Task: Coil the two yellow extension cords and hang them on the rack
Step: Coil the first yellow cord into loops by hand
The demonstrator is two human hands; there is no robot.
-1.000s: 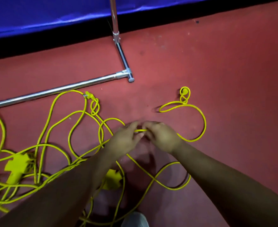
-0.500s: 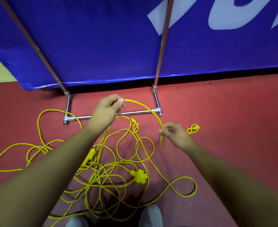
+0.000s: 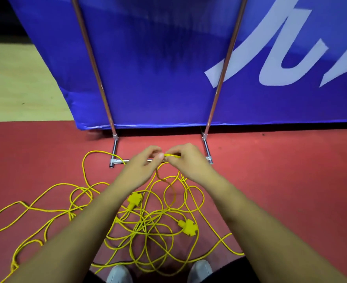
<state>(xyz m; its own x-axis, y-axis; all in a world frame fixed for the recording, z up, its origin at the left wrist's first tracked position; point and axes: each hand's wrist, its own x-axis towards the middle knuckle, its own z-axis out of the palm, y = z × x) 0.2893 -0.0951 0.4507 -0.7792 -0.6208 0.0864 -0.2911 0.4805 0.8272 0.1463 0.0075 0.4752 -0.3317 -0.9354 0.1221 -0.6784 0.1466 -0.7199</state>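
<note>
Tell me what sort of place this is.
Probably an indoor sports hall or event venue: a red floor, a blue printed banner standing as a barrier along its edge, and pale wood-coloured flooring beyond.

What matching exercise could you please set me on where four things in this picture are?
Things:
1. left hand
2. socket block
3. blue banner
4. shoes

Places:
A. behind the rack poles
B. at the bottom edge of the view
C. on the red floor, in the tangle
D. pinching the yellow cord beside the right hand

Pairs: 1-D, 2-C, 3-A, 4-B.
</note>
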